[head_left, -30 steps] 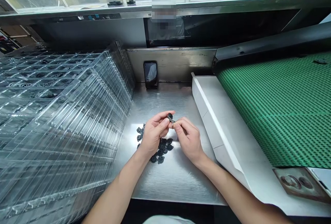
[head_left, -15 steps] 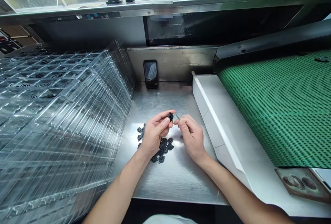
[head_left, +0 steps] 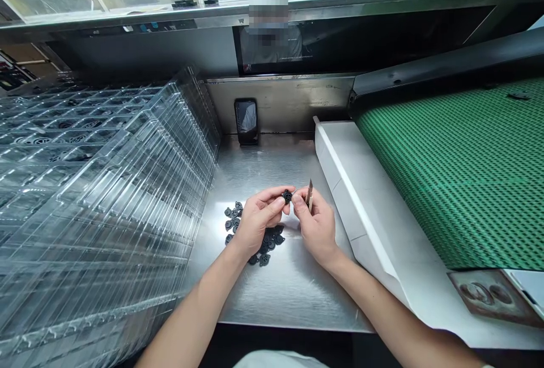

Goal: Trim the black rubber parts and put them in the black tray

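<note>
My left hand (head_left: 260,218) pinches a small round black plastic part (head_left: 287,195) with a spoked face between thumb and fingertips. Close on its right, my right hand (head_left: 315,223) is closed around a small knife (head_left: 310,195), whose pointed blade sticks up past the fingers. The right thumb and fingertip reach the right edge of the part; whether they grip it too I cannot tell. Below and left of my hands, a loose group of similar black parts (head_left: 264,259) lies on the steel tabletop (head_left: 297,300), some of them hidden behind my left hand and wrist.
Tall stacked clear plastic trays (head_left: 140,186) with black parts in the top layer stand on the left. A phone (head_left: 246,121) leans against the back wall. On the right are a white chute (head_left: 361,186) and a green conveyor belt (head_left: 463,169) carrying a black piece.
The knife has swung from pointing toward the part to standing upright in my right hand. My right thumb and fingertip have come to the part, which my left hand has shifted slightly right.
</note>
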Tool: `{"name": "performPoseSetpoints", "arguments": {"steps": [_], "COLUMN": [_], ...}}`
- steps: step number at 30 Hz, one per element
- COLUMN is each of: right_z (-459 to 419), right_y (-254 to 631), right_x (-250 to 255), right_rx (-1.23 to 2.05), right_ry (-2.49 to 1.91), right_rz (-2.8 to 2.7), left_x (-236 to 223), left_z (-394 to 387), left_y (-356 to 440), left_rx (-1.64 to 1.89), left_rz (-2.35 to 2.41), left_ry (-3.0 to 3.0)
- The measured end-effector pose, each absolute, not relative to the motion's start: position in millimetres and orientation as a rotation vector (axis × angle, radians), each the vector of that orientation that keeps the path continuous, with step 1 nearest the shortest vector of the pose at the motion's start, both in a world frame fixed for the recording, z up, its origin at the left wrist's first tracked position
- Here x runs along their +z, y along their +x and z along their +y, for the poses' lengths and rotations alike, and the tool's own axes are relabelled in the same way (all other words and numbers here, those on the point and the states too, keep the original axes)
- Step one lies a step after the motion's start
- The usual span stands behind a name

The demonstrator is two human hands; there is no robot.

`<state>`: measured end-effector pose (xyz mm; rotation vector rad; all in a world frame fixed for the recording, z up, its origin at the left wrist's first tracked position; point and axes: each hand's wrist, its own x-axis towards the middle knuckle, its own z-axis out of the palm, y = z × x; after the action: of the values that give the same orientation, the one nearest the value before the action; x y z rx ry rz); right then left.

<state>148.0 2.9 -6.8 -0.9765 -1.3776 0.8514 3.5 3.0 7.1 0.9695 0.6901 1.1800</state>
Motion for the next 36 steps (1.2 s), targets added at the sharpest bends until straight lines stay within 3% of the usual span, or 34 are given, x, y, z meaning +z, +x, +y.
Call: {"name": "performPoseSetpoints", "arguments": {"steps": [10, 19, 28, 36], "right_z": [4.9, 2.0, 0.8, 0.7], "right_y": [148.7, 147.8, 147.1, 140.6], "right_x": [-14.9, -4.8, -13.0, -21.9], "right_rx": [0.974, 0.782, 0.754, 0.714], "right_ry": [-0.988, -1.041, -1.029, -0.954], "right_rz": [-1.289, -1.447, -1.450, -1.734], "left_x": [9.0, 10.9, 6.1, 9.1], "left_z": [3.6, 1.7, 12.3, 8.7], "left_y": [2.2, 5.6, 0.3, 6.3], "left_rx": [1.192, 1.181, 1.392, 1.462], "left_rz": [0.703, 0.765, 0.629, 0.581], "left_ry": [0.953, 0.968, 0.392, 0.327]}}
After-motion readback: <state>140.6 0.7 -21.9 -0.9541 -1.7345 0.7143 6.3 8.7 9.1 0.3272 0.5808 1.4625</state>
